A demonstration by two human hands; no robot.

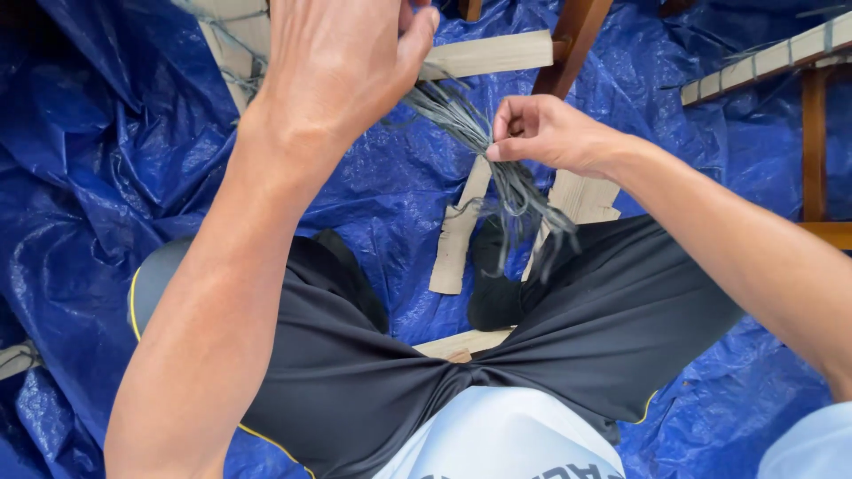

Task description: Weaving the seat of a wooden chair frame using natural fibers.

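Overhead, both hands' grip (342,62) (541,133) tight on grey strands (470,124) between close wooden slats (457,235).

1. Packages: none in view.
2. Labels: none in view.
3. Signs: none in view.
4. Screens: none in view.
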